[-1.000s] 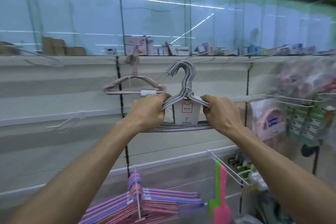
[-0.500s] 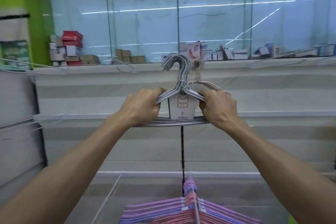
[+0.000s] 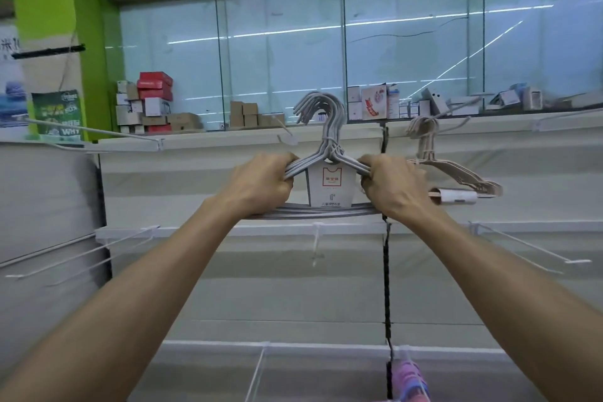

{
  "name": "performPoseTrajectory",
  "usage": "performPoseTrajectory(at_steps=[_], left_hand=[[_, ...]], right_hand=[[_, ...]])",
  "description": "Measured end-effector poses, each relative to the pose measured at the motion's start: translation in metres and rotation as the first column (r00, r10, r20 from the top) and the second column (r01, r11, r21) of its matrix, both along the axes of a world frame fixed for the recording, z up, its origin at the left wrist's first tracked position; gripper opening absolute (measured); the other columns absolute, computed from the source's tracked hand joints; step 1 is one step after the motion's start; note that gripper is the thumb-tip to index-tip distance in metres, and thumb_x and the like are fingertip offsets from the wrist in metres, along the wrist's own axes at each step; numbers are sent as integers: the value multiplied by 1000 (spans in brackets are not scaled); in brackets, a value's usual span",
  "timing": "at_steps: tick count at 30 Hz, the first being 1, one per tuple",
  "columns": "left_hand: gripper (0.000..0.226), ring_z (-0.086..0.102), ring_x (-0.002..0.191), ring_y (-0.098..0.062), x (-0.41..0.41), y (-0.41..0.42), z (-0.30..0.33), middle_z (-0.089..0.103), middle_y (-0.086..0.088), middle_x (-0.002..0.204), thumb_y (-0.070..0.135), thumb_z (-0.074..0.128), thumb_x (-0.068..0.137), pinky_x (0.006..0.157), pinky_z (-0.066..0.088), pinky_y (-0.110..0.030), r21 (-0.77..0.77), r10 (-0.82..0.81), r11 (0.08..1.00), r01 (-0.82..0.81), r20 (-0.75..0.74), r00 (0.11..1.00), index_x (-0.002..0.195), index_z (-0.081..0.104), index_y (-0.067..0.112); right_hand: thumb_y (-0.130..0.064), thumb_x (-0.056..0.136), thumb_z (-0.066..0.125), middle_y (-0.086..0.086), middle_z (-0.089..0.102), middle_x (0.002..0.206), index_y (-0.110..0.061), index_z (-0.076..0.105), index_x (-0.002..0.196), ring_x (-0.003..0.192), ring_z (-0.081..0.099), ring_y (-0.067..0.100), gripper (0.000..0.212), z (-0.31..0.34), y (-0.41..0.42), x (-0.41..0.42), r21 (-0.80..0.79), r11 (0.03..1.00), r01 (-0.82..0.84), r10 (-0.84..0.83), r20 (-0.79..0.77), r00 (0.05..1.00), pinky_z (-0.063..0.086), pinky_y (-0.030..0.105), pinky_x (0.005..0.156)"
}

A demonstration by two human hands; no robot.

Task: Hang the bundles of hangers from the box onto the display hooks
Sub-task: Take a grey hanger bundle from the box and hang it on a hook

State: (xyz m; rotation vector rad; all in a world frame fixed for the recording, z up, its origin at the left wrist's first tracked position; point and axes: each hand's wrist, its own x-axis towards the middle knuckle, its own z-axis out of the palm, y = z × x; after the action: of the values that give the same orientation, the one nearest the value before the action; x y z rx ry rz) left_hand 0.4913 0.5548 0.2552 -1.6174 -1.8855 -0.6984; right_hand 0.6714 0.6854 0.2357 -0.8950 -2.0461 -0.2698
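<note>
**Grey hanger bundle held by both shoulders, raised toward the wall hooks**

At far left a long white display hook (image 3: 98, 134) juts out from the top rail of the slat wall, bare wire, thin and rigid-looking, with lower hooks (image 3: 78, 254) of the same kind beneath it.

The left hand (image 3: 261, 184) has its fingers curled tightly round the left shoulder of the grey hanger bundle (image 3: 328, 173), thumb hidden behind the wires. The bundle sits between both hands at chest-front height, clear of the wall and not yet on any hook. It is a stack of thin coated-wire hangers, smooth and matte grey, their curved necks fanned slightly at the top and tied together just below with a wrap. A white card label (image 3: 331, 186) with a red square hangs in the middle.

I judge it light to moderate in weight, stiff along the bars yet prone to splaying at the necks, since only one tie binds it. The coating looks slick, so holding the shoulders close to the neck, as here, seems the steadiest place; the fanned necks may need squeezing together to take a hook.

The right hand (image 3: 391, 186) grips the right shoulder the same way, fingers wrapped round the wires.

Just right, a beige hanger bundle (image 3: 456, 173) already hangs from a hook, with a paper sleeve on its bar.
</note>
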Motion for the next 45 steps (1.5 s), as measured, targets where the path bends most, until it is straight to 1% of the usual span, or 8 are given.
performPoseTrajectory(at_steps=[5, 10, 15, 20, 28, 33, 41, 45], left_hand=[[15, 58, 77, -29, -39, 23, 11, 66, -4, 84, 28, 52, 91, 61, 41, -32, 6, 78, 997, -77, -32, 996, 97, 64, 21], [15, 54, 70, -29, -68, 45, 20, 58, -3, 74, 29, 52, 91, 52, 31, -30, -4, 35, 999, -35, 23, 999, 84, 61, 18], [16, 57, 71, -31, -90, 62, 24, 62, -6, 78, 29, 52, 91, 54, 37, -31, 3, -4, 1000, 4, 31, 1000, 89, 63, 17], [14, 57, 71, -30, -110, 77, 19, 59, -2, 73, 27, 53, 90, 54, 34, -30, -3, -21, 1000, 21, 68, 997, 83, 61, 18], [13, 56, 75, -29, -128, 93, 17, 61, -2, 79, 29, 52, 92, 58, 36, -31, -8, 14, 1000, -13, 26, 1000, 91, 62, 20], [15, 54, 73, -30, -140, 102, 17, 56, -1, 73, 28, 52, 92, 57, 34, -31, -1, 2, 1000, -1, 51, 999, 88, 61, 18], [15, 57, 67, -31, -159, 113, -2, 59, -4, 70, 25, 53, 90, 59, 48, -38, -42, -56, 997, 60, 83, 995, 79, 60, 17], [10, 57, 66, -27, -165, 119, -9, 60, -1, 71, 24, 53, 91, 63, 54, -43, -40, -53, 998, 55, 58, 997, 84, 58, 21]], right_hand=[[-10, 90, 53, 10, 66, 85, -24, 65, 108, 81, 60, 36, 26, 8, 15, -38, -4, 999, 43, -43, -17, 999, 48, 38, 67], [-8, 91, 54, 9, 64, 85, -21, 65, 106, 80, 58, 35, 23, 17, 30, -63, -18, 997, 72, -73, -20, 997, 43, 38, 67], [-8, 91, 53, 9, 67, 91, -23, 64, 106, 86, 62, 36, 24, 23, 42, -81, -12, 995, 96, -96, -15, 995, 40, 37, 68], [-10, 91, 53, 9, 67, 88, -21, 66, 104, 77, 59, 33, 21, 25, 50, -96, 3, 994, 109, -109, 18, 994, 44, 36, 65], [-7, 90, 53, 10, 67, 90, -20, 63, 106, 83, 61, 36, 24, 15, 66, -116, -24, 995, 95, -94, 9, 995, 43, 37, 66], [-7, 91, 53, 5, 59, 78, -21, 63, 101, 72, 53, 32, 20, 27, 73, -125, 15, 993, 118, -118, 36, 992, 37, 35, 63], [-8, 91, 52, 2, 54, 74, -21, 64, 103, 70, 52, 31, 21, 9, 84, -142, 2, 993, 117, -117, 76, 990, 37, 34, 61], [-11, 93, 51, 2, 56, 76, -24, 62, 108, 70, 54, 30, 22, 3, 87, -147, 0, 991, 133, -132, 91, 987, 38, 35, 63]])
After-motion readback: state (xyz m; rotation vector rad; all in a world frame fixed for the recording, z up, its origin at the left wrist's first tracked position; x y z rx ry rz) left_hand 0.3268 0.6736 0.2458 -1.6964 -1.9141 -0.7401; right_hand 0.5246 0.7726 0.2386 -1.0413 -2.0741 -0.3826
